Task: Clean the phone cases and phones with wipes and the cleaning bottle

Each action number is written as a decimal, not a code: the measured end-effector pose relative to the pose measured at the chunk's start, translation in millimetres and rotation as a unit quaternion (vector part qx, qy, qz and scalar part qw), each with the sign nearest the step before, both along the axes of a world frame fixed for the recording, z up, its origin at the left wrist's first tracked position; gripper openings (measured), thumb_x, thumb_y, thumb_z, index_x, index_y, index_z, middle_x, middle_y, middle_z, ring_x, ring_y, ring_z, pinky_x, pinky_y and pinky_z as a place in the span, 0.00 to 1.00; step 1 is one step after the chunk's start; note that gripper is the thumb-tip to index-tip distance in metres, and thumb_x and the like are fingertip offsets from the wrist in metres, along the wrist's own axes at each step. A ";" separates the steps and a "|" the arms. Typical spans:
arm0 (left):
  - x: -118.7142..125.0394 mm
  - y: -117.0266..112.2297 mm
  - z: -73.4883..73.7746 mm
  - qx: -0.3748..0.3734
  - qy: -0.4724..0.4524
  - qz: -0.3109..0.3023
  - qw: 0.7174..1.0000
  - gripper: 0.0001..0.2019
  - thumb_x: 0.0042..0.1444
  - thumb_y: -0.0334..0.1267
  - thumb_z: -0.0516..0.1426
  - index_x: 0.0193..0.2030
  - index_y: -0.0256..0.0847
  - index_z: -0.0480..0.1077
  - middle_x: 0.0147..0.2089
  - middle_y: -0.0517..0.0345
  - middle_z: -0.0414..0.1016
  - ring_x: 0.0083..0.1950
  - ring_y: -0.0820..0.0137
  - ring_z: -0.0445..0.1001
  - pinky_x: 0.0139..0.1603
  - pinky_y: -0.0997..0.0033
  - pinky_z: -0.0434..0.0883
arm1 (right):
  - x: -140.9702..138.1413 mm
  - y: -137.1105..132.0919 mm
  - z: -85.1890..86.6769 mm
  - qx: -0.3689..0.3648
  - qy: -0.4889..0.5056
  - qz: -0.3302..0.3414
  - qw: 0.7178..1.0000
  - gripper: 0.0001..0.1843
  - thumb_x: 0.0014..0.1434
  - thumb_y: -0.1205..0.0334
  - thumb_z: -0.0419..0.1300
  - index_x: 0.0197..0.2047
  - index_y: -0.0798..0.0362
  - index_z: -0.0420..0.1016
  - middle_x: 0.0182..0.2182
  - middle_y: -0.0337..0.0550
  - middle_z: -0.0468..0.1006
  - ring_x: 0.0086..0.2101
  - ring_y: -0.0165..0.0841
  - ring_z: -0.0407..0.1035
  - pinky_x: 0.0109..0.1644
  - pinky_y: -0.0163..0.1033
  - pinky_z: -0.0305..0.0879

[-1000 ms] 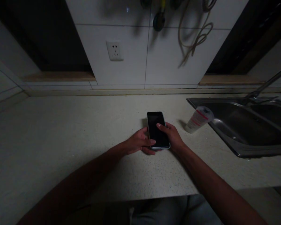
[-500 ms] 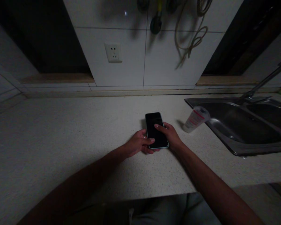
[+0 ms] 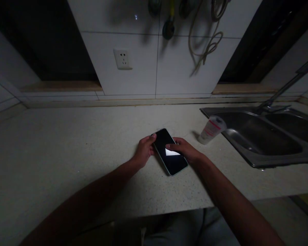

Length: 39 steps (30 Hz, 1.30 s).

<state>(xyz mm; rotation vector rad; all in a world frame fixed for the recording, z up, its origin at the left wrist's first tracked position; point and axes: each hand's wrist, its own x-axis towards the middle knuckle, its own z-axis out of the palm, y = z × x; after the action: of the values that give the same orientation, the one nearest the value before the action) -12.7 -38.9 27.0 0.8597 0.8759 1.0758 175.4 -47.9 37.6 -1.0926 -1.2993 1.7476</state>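
Note:
A black smartphone (image 3: pixel 169 152) with a pale rim is held just above the speckled countertop (image 3: pixel 66 150), tilted so its top points up and left. My left hand (image 3: pixel 143 152) grips its upper left edge, fingers curled round it. My right hand (image 3: pixel 185 151) holds the right side, thumb laid across the screen, where a bright patch of light shows. Both forearms reach in from the bottom of the view.
A white tube with red print (image 3: pixel 209 130) stands on the counter beside a steel sink (image 3: pixel 259 135) with a tap (image 3: pixel 287 90) at right. On the tiled wall behind are a socket (image 3: pixel 122 59), a hanging cord (image 3: pixel 207 44) and utensils (image 3: pixel 168 29). The room is dim.
The phone has been turned from nearly upright to a slant and brought a little nearer. My left hand moved from its lower left to its upper edge. A bright patch now shows on the screen.

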 end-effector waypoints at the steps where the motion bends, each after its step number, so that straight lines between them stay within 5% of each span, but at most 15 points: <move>1: -0.8 0.1 0.6 -0.003 0.005 0.001 1.000 0.23 0.47 0.55 0.66 0.36 0.36 0.69 0.28 0.57 0.73 0.26 0.70 0.73 0.28 0.67 0.74 | 0.0 0.1 -0.3 0.002 0.000 -0.001 1.000 0.20 0.45 0.49 0.72 0.35 0.55 0.77 0.23 0.36 0.75 0.22 0.27 0.65 0.27 0.33 0.58; 12: 2.3 2.9 -8.9 0.050 0.032 0.018 0.998 0.23 0.54 0.59 0.60 0.43 0.40 0.66 0.35 0.58 0.74 0.30 0.70 0.74 0.31 0.68 0.74 | -6.1 1.0 -2.5 -0.005 0.007 -0.058 0.998 0.22 0.45 0.48 0.72 0.36 0.55 0.76 0.24 0.38 0.76 0.22 0.28 0.66 0.26 0.34 0.58; 16: 3.3 5.5 -17.4 0.133 0.153 0.063 0.977 0.19 0.56 0.48 0.60 0.50 0.41 0.65 0.38 0.58 0.73 0.31 0.72 0.72 0.31 0.71 0.72 | -6.2 7.0 -9.5 0.025 -0.003 -0.142 0.990 0.23 0.45 0.46 0.71 0.36 0.55 0.75 0.27 0.41 0.77 0.25 0.31 0.68 0.30 0.36 0.62; 21: 0.9 5.4 -19.7 0.218 0.308 0.045 0.925 0.11 0.61 0.39 0.55 0.49 0.40 0.69 0.38 0.57 0.74 0.36 0.71 0.73 0.38 0.69 0.71 | -0.3 13.5 -21.7 0.109 -0.133 -0.161 0.972 0.21 0.50 0.43 0.66 0.31 0.54 0.73 0.24 0.40 0.73 0.24 0.31 0.64 0.28 0.36 0.57; 24: 0.4 4.1 -20.2 0.243 0.353 0.037 0.903 0.11 0.62 0.38 0.54 0.49 0.40 0.69 0.38 0.56 0.74 0.37 0.70 0.73 0.40 0.68 0.70 | -0.8 11.8 -19.7 0.170 -0.276 -0.169 0.931 0.21 0.55 0.42 0.61 0.29 0.54 0.72 0.23 0.41 0.73 0.24 0.32 0.65 0.27 0.36 0.54; 29: 1.6 2.8 -22.7 0.271 0.423 0.052 0.863 0.13 0.59 0.34 0.56 0.51 0.39 0.68 0.42 0.54 0.72 0.38 0.70 0.70 0.42 0.66 0.71 | -9.8 1.2 -4.6 0.219 -0.556 -0.115 0.793 0.26 0.64 0.39 0.53 0.30 0.53 0.74 0.28 0.50 0.78 0.29 0.38 0.71 0.30 0.39 0.53; 31: 1.8 2.3 -22.3 0.279 0.441 0.049 0.852 0.13 0.59 0.33 0.56 0.51 0.38 0.69 0.42 0.52 0.71 0.39 0.69 0.70 0.43 0.66 0.71 | -13.1 -2.4 -0.5 0.218 -0.605 -0.093 0.760 0.28 0.65 0.37 0.51 0.34 0.53 0.76 0.31 0.53 0.80 0.33 0.41 0.73 0.31 0.40 0.54; 39: -3.2 7.1 -20.2 0.298 0.469 0.051 0.830 0.11 0.56 0.28 0.57 0.47 0.36 0.70 0.44 0.52 0.70 0.42 0.68 0.70 0.47 0.65 0.71 | -15.4 -8.7 1.9 0.244 -0.629 -0.056 0.736 0.29 0.67 0.35 0.47 0.40 0.52 0.75 0.35 0.54 0.82 0.36 0.45 0.76 0.33 0.41 0.57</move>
<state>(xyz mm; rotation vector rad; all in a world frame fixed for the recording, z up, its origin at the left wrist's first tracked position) -15.9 -31.9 6.8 1.9845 1.4245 1.0098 160.0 -56.6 39.5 -2.0241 -2.1734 0.2671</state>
